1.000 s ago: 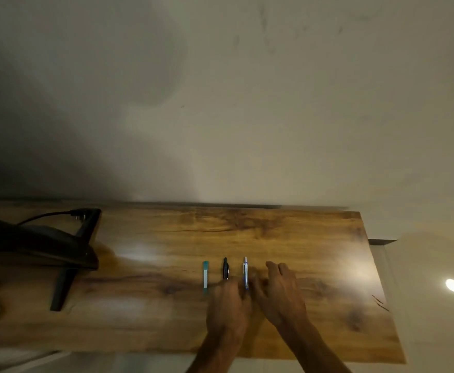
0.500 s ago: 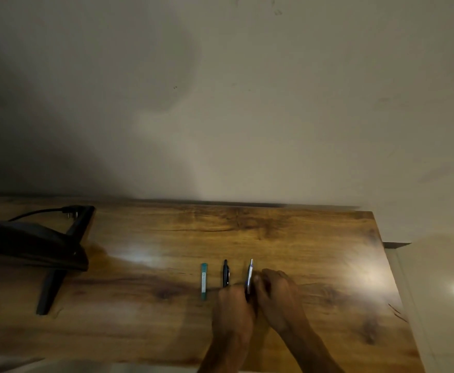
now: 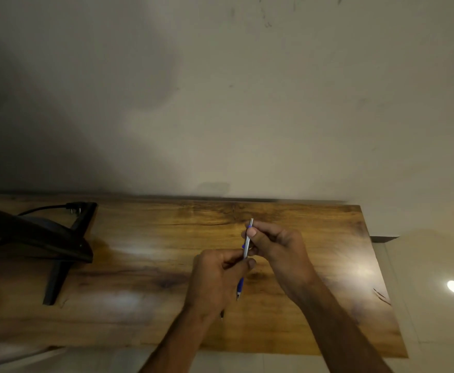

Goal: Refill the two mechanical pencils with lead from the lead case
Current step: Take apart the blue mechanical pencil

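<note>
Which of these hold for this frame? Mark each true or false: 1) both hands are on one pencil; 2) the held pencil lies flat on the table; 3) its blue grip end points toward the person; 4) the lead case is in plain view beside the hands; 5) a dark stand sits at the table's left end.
1) Both the left hand and right hand hold the pencil: true.
2) False: it is lifted off the table, held between the hands.
3) True: the blue grip and tip point toward the person.
4) False: no lead case shows; the hands may hide it.
5) True: the stand is at the left end.
</note>
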